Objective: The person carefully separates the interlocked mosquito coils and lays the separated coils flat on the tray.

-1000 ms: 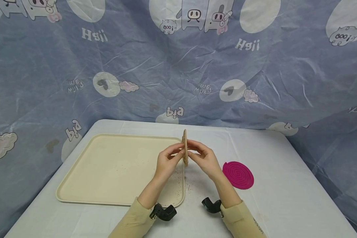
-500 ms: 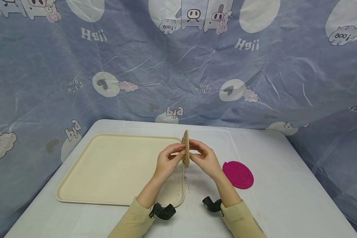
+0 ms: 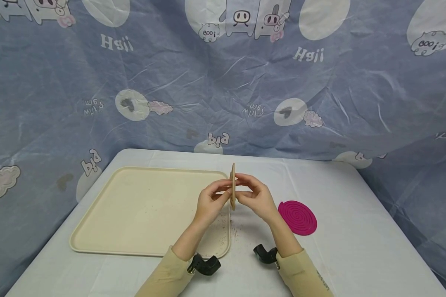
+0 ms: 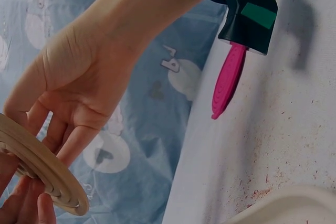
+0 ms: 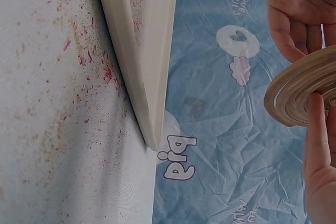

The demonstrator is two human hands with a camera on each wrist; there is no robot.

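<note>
A round wood-coloured spiral coaster [image 3: 233, 194] is held upright between my two hands, nearly edge-on in the head view. My left hand [image 3: 209, 202] grips it from the left side, thumb below the fingers. From the right, my right hand [image 3: 258, 200] holds it the same way, fingertips at the coaster. In the left wrist view, concentric grooves show on the coaster [image 4: 52, 177], with left fingertips [image 4: 26, 198] against them. The right wrist view has a right-hand finger [image 5: 316, 129] laid over the rings. Some fingertips are hidden behind the coaster.
A beige tray [image 3: 134, 210] covers the table's left half. Brown and reddish crumbs [image 5: 107, 74] lie along its right edge and on the white cloth [image 3: 342, 231]. A magenta spiral coaster [image 3: 297, 218] lies flat to the right. A blue printed curtain [image 3: 208, 82] hangs behind.
The wooden coaster has shifted slightly right and down. It showed some of its face half a second ago and is now closer to edge-on. Both hands keep their grip.
</note>
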